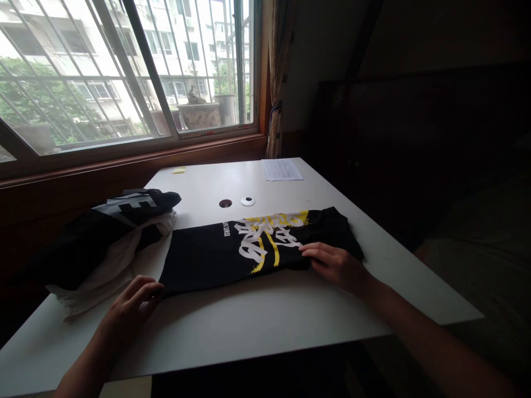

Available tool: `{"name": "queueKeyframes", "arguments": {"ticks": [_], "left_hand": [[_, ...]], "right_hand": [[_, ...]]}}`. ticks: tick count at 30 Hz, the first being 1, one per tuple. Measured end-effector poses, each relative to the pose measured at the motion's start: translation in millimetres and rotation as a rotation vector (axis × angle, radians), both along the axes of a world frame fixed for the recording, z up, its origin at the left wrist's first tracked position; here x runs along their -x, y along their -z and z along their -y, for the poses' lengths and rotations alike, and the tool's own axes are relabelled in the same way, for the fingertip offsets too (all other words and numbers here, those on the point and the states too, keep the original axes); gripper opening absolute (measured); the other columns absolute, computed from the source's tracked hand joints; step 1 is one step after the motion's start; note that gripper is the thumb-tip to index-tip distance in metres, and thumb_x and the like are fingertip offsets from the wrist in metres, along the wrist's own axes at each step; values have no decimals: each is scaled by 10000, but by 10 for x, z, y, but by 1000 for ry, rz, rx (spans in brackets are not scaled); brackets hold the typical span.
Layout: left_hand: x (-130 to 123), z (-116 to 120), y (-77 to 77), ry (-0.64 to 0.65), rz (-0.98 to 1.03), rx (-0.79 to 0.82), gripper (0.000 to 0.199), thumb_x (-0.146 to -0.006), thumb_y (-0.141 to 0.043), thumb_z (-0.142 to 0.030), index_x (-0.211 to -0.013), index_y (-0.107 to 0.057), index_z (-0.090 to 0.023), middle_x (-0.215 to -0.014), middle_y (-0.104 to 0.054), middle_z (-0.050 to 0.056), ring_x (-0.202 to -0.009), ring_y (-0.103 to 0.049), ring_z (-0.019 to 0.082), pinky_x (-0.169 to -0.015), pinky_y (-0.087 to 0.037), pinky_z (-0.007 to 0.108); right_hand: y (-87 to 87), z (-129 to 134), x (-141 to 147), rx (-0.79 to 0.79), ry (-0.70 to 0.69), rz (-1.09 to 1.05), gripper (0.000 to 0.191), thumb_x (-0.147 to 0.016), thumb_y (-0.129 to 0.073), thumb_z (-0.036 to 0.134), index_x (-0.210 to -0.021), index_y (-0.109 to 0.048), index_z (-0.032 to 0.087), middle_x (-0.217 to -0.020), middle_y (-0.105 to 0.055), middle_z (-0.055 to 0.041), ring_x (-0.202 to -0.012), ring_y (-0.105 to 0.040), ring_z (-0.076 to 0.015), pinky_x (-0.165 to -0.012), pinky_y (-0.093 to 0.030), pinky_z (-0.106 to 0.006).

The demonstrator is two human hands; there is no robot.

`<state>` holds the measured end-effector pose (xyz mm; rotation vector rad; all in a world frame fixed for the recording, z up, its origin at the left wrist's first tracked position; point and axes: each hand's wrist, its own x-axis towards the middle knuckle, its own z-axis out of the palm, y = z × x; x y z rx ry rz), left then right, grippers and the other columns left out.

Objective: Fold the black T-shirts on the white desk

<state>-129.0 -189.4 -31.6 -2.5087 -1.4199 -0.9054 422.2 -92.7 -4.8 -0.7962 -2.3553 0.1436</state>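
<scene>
A black T-shirt [199, 257] with white lettering and a yellow print lies folded lengthwise into a long strip across the white table. At its near left corner, my left hand [135, 301] pinches the fabric between thumb and fingers. My right hand [332, 265] is on the near edge towards the right, its fingers on top of the print and closed on the cloth. The thumb of that hand is partly hidden. Beyond the right hand, the far right end of the shirt looks bunched.
A heap of dark and pale clothes [124, 232] lies on the table's left side. Behind the shirt are a round hole [225, 203] and a round white cover [248, 202]. Printed paper [283, 169] and a yellow note [179, 170] lie at the back, below a barred window [166, 72].
</scene>
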Motion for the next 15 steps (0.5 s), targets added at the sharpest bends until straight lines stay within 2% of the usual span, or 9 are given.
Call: {"name": "queueKeyframes", "arguments": {"ticks": [3,7,12,15], "left_hand": [[-54,15,-81,28,-38,-34,103,-930,-623,-217,-1017,-674,-237,-1033,-637,56,-886,-664,176,-755,-566,275],[-112,5,-144,18,-96,44,96,-913,-626,-213,-989,-679,-234,-1032,-678,69,-931,-650,210,-796,-559,317],[-81,-24,-99,20,-112,28,168,-924,-609,-274,-1063,-697,-240,-1027,-677,74,-898,-671,202,-758,-561,279],[-48,-34,-73,25,-116,26,165,-935,-608,-298,-1054,-712,-250,-1027,-681,72,-897,-686,196,-759,-562,261]], "right_hand": [[36,-32,-21,41,-28,21,314,-925,-545,86,-1167,-655,254,-1199,-710,-61,-1103,-696,-209,-950,-600,-359],[54,-35,-18,69,-30,11,318,-906,-542,77,-1145,-656,252,-1192,-709,-64,-1093,-698,-213,-945,-600,-369],[3,-25,-58,38,19,47,346,-879,-590,98,-1178,-665,256,-1223,-700,-72,-1115,-682,-236,-973,-581,-406],[-14,-54,-201,-23,108,135,429,-865,-597,96,-1250,-652,276,-1216,-704,-57,-1096,-679,-249,-984,-560,-444]]}}
